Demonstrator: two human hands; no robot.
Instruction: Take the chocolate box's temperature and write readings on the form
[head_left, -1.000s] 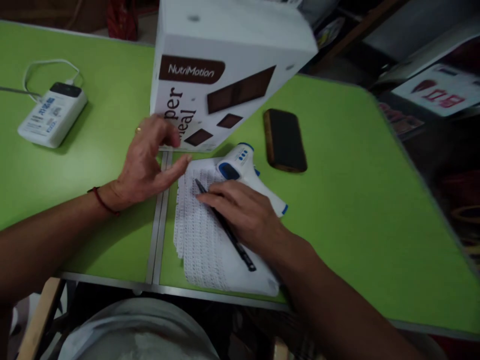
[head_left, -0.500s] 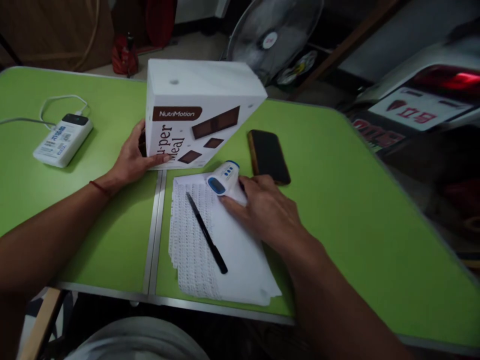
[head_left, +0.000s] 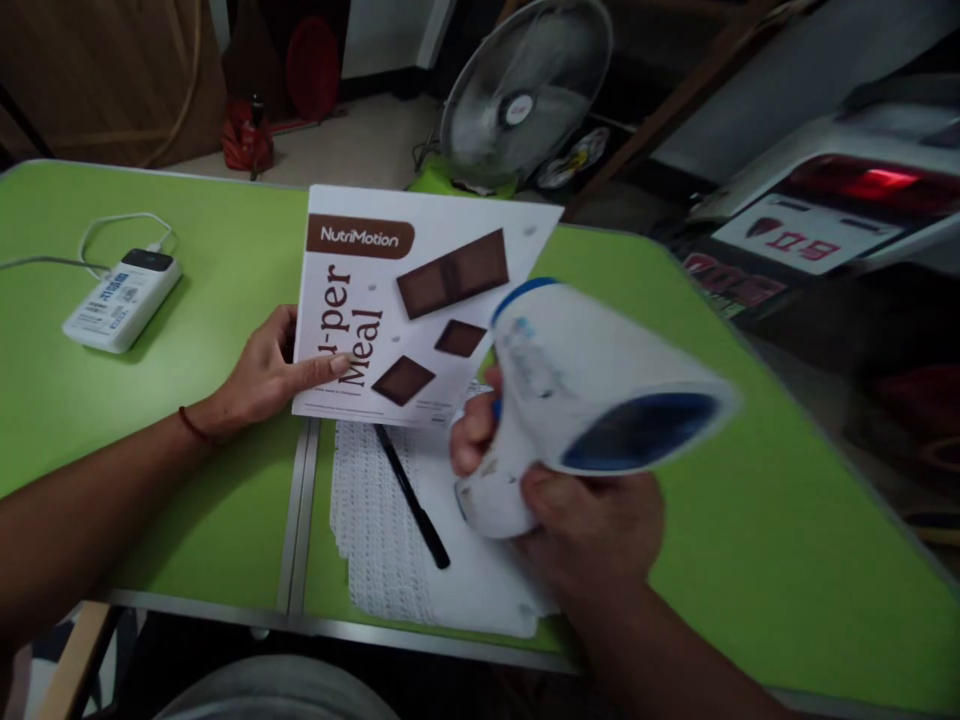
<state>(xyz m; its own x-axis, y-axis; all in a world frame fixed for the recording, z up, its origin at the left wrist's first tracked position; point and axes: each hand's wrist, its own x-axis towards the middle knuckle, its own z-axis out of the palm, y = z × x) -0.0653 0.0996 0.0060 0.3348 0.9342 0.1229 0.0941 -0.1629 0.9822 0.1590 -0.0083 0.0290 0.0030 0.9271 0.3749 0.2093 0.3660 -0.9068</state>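
Note:
My left hand grips the left edge of a white NutriMotion box, its thumb across the printed front. That front, with brown bars pictured on it, faces me; the box's top is out of sight. In my right hand is a white and blue infrared thermometer, the fingers closed around its handle. It is raised over the table close to the camera, its blue-edged tip near the box's right side. Below lie papers covered with small writing, and a black pen on top of them.
A white power bank with a cable lies at the left of the green table. A metal seam runs across the tabletop. Beyond the far edge stand a fan and, at right, a vehicle with a red light.
My right hand has lifted the thermometer off the papers and turned it. My left hand has tilted the box, bringing its front more toward me. The phone is now hidden behind the thermometer.

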